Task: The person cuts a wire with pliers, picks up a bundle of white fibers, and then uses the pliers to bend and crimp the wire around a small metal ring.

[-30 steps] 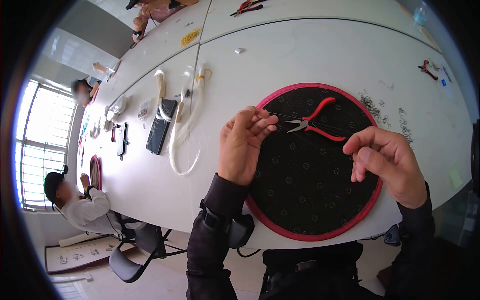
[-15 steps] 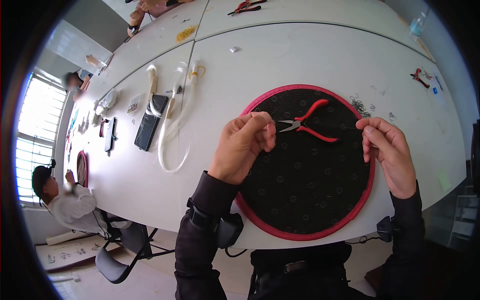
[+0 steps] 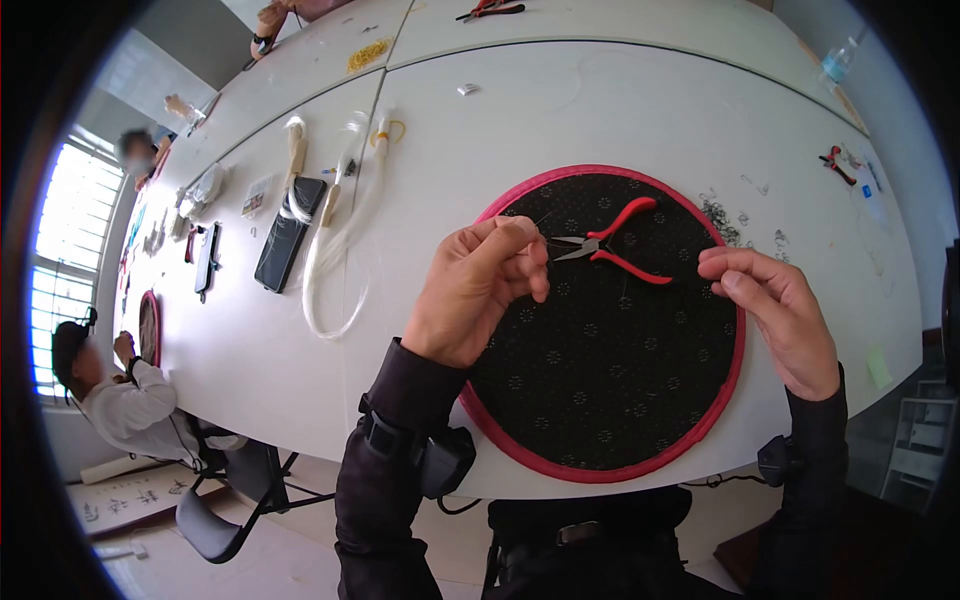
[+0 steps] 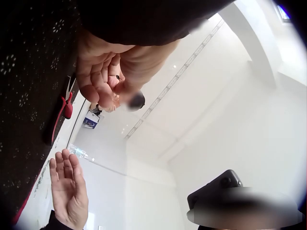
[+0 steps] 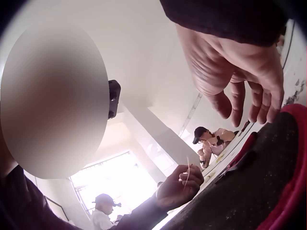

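Observation:
In the head view my left hand (image 3: 478, 285) is over the left part of a round black patterned mat with a red rim (image 3: 612, 476), thumb and forefinger pinching a thin line. A pale strand of the line (image 5: 187, 173) shows at that hand in the right wrist view, and a tiny dark piece (image 4: 118, 77) sits among its fingers in the left wrist view. My right hand (image 3: 778, 315) hovers by the mat's right rim, fingers nearly straight, nothing visible in it. Red-handled pliers (image 3: 622, 240) lie on the mat between the hands, jaws apart.
Small dark wire-like pieces (image 3: 717, 218) are scattered past the mat's right rim. To the left lie a phone (image 3: 290, 238) and a bundle of pale strands (image 3: 318, 290). Other pliers (image 3: 838, 165) lie at the far right. A person in white (image 3: 125, 395) sits at the left.
The head view has shifted, so the table things appear further left. My right hand swung out over the right rim and back in a little. The left hand keeps its pinch.

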A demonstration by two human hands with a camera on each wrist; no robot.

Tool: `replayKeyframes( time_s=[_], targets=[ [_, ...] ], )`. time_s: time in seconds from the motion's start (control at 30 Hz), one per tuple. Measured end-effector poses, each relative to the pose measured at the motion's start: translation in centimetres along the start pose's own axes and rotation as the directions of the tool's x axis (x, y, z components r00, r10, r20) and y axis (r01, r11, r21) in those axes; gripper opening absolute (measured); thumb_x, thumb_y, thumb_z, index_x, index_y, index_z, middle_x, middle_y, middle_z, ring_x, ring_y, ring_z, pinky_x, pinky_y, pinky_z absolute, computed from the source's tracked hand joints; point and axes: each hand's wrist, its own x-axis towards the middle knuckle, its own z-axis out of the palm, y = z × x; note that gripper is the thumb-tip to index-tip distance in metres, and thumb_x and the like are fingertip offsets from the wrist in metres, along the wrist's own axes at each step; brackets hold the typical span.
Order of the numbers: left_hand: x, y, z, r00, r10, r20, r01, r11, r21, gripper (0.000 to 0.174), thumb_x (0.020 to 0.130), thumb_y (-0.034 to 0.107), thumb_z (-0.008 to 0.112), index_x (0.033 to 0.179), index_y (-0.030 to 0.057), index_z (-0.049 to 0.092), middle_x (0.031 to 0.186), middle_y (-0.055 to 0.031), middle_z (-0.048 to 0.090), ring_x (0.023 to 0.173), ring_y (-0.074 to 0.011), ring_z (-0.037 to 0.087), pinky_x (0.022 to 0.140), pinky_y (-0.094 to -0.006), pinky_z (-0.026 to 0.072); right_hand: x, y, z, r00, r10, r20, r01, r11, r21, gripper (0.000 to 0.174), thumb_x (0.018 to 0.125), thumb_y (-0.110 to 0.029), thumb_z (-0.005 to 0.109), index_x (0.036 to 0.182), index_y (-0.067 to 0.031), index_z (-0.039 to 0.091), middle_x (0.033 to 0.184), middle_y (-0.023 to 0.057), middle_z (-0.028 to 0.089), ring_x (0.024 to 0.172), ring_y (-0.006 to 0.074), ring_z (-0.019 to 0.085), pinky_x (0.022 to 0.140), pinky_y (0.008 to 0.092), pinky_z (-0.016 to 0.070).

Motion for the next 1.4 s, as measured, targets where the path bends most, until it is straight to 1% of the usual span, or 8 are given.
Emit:
replayKeyframes(
  time_s=[0.1, 0.17, 0.23, 0.37, 0.77, 0.97, 1.27, 1.4],
  targets=[
    [0.1, -0.2, -0.2, 1.000, 0.013, 0.009, -0.013, 0.994, 0.106, 0.019, 0.102, 0.018, 0.059, 0.089, 0.0048, 0.061, 0.079, -0.0043, 0.063, 0.065, -0.0133, 0.062, 0.066, -0.0289, 0.0523, 1.1, -0.5, 0.3, 0.976, -0.202, -0.083, 0.172, 0.944, -0.280, 0.022, 0.099, -0.017, 0.060, 0.111, -0.0018, 0.071, 0.112, 0.0072, 0.067, 0.104, 0.0148, 0.062, 0.097, 0.0308, 0.0452],
    [0.1, -0.3, -0.1, 1.000, 0.007, 0.010, -0.009, 0.990, 0.141, 0.018, 0.102, 0.018, 0.059, 0.091, 0.0044, 0.062, 0.079, -0.0047, 0.065, 0.065, -0.0137, 0.063, 0.066, -0.0290, 0.0530, 2.1, -1.2, 1.5, 0.940, -0.336, -0.054, 0.269, 0.831, -0.486, 0.022, 0.093, -0.011, 0.063, 0.113, -0.0033, 0.069, 0.119, 0.0099, 0.065, 0.111, 0.0234, 0.061, 0.099, 0.0335, 0.0452],
    [0.1, -0.3, 0.0, 1.000, 0.010, 0.009, -0.011, 0.982, 0.187, 0.017, 0.102, 0.018, 0.059, 0.092, 0.0040, 0.062, 0.080, -0.0050, 0.066, 0.066, -0.0141, 0.063, 0.066, -0.0290, 0.0534, 3.2, -0.8, 2.7, 0.861, -0.497, 0.110, 0.421, 0.574, -0.703, 0.030, 0.090, -0.008, 0.066, 0.120, -0.0040, 0.067, 0.130, 0.0123, 0.060, 0.123, 0.0299, 0.054, 0.105, 0.0389, 0.0439],
    [0.0, -0.3, 0.2, 1.000, 0.020, 0.002, -0.020, 0.968, 0.249, 0.015, 0.102, 0.016, 0.059, 0.096, 0.0031, 0.062, 0.082, -0.0056, 0.066, 0.066, -0.0147, 0.064, 0.066, -0.0289, 0.0533, 4.7, 1.2, 4.1, 0.820, -0.455, 0.347, 0.537, 0.400, -0.743, 0.057, 0.084, -0.012, 0.074, 0.138, -0.0042, 0.055, 0.143, 0.0149, 0.049, 0.134, 0.0342, 0.044, 0.115, 0.0437, 0.0376],
    [0.1, -0.3, 0.2, 0.989, 0.125, -0.074, -0.100, 0.955, 0.280, 0.015, 0.102, 0.017, 0.060, 0.095, 0.0034, 0.061, 0.082, -0.0052, 0.065, 0.066, -0.0140, 0.063, 0.067, -0.0286, 0.0525, 4.0, 0.0, 3.8, 0.946, -0.266, 0.184, 0.290, 0.447, -0.846, 0.050, 0.077, -0.017, 0.076, 0.118, 0.0025, 0.053, 0.113, 0.0177, 0.054, 0.112, 0.0344, 0.053, 0.099, 0.0435, 0.0462],
    [0.3, -0.1, 0.2, 0.966, 0.216, -0.141, -0.184, 0.961, 0.208, 0.013, 0.098, 0.010, 0.059, 0.089, 0.0012, 0.062, 0.081, -0.0051, 0.066, 0.066, -0.0120, 0.064, 0.066, -0.0263, 0.0517, 3.4, -0.2, 3.4, 0.974, -0.161, 0.160, 0.224, 0.589, -0.777, 0.049, 0.083, -0.025, 0.075, 0.118, 0.0021, 0.053, 0.105, 0.0186, 0.056, 0.104, 0.0353, 0.056, 0.094, 0.0461, 0.0476],
    [0.4, 0.1, -0.6, 0.921, 0.332, -0.204, -0.294, 0.936, 0.194, 0.015, 0.099, 0.012, 0.061, 0.092, -0.0007, 0.063, 0.082, -0.0065, 0.066, 0.066, -0.0121, 0.064, 0.067, -0.0267, 0.0527, 2.6, -2.9, 0.4, 0.975, -0.022, 0.219, 0.195, 0.549, -0.813, 0.041, 0.095, -0.034, 0.066, 0.113, 0.0021, 0.058, 0.097, 0.0161, 0.059, 0.095, 0.0314, 0.059, 0.086, 0.0413, 0.0484],
    [-0.1, -0.3, 1.4, 0.931, 0.334, -0.147, -0.266, 0.897, 0.354, 0.015, 0.099, 0.014, 0.062, 0.094, -0.0005, 0.063, 0.083, -0.0064, 0.066, 0.067, -0.0127, 0.064, 0.069, -0.0269, 0.0520, 3.3, -2.6, 1.1, 0.977, -0.191, 0.094, 0.211, 0.826, -0.522, 0.027, 0.100, -0.022, 0.056, 0.111, 0.0027, 0.057, 0.093, 0.0152, 0.060, 0.079, 0.0269, 0.058, 0.079, 0.0373, 0.0471]
  ],
)
